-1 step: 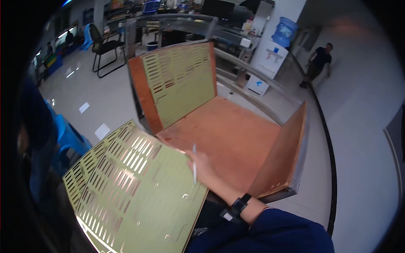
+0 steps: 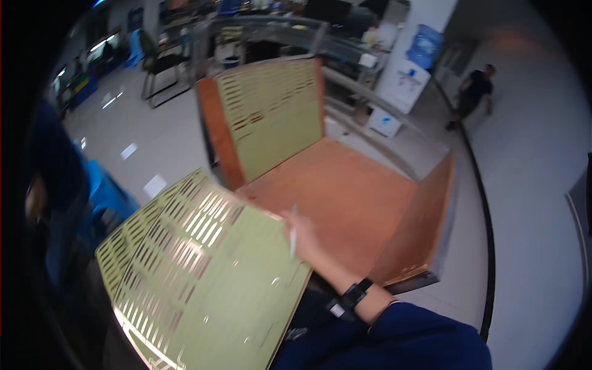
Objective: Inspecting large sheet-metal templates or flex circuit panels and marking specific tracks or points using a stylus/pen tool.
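Note:
Two large pale-green circuit board panels (image 2: 253,271) with shiny copper slots lie overlapped in front of me, tilted, the lower one showing at the left. My right hand (image 2: 303,237) is closed at the upper right edge of the top panel, blurred by motion. A thin white pen-like stick (image 2: 293,234) runs upright along its fingers. Beyond stands an open orange-brown box-like rack (image 2: 333,185) on a grey metal frame. Another circuit board panel (image 2: 271,117) leans upright against its far-left wall. My left hand is out of view.
A blue plastic stool (image 2: 108,191) and a person in dark clothes (image 2: 58,166) are close at the left. Behind the rack are a black chair (image 2: 166,65), a cluttered workbench and a water dispenser (image 2: 401,92). Another person (image 2: 475,92) walks along the wall at the right.
The whole view has shifted slightly, with things appearing a little farther right. My right hand keeps its place at the panel's edge. The person at the right has barely moved.

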Demonstrator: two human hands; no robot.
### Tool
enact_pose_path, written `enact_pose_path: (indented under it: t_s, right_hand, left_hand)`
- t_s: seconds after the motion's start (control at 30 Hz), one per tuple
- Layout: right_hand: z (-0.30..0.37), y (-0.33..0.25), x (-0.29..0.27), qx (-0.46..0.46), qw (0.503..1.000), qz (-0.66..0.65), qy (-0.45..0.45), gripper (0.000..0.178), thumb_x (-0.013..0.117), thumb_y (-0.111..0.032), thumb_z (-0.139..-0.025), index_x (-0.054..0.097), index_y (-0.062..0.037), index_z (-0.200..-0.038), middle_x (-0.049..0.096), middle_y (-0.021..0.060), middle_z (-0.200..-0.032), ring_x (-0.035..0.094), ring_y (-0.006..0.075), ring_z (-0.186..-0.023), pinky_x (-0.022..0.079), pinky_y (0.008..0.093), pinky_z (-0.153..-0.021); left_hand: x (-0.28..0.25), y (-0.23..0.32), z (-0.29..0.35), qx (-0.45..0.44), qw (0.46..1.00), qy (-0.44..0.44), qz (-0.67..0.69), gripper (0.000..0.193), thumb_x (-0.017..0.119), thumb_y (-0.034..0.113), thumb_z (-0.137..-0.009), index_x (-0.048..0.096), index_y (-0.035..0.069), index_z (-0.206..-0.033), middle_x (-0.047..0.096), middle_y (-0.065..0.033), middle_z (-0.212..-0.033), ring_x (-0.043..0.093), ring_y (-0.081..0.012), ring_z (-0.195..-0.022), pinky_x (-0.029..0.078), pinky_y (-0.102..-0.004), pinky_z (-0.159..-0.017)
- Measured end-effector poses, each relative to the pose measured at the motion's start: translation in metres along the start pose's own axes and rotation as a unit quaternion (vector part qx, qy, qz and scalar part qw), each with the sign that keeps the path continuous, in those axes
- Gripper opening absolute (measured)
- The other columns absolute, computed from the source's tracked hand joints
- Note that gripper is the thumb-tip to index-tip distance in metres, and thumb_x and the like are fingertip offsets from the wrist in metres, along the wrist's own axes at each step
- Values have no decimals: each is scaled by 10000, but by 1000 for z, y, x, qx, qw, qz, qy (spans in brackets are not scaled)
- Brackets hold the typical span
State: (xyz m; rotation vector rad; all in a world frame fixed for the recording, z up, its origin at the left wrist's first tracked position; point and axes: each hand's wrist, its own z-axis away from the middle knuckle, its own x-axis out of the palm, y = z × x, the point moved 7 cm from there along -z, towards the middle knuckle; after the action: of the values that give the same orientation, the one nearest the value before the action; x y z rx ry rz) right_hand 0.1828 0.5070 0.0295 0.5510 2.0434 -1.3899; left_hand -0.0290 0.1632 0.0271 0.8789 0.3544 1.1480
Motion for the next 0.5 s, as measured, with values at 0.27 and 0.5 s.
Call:
enact_pose_path:
  t_s: [0.27,0.5]
  right_hand:
    - [-19,11,-33,-10,999,42,-8,240,580,-152,-929,621,-33,-1133,674,188,-1011,655,276,-956,502,345,-819]
    - [-38,39,-22,-136,987,65,-49,288,527,-224,-973,623,-1,-1128,675,191,-1026,648,266,-979,488,336,-858]
  left_hand:
    - [-123,-53,-9,43,980,82,176,492,359,511,-1008,514,115,-762,365,94,-622,312,-26,-523,248,-185,-457]
    - [-125,-69,-2,56,972,31,228,519,287,508,-1023,532,81,-860,534,22,-681,464,-50,-568,377,-187,-518]
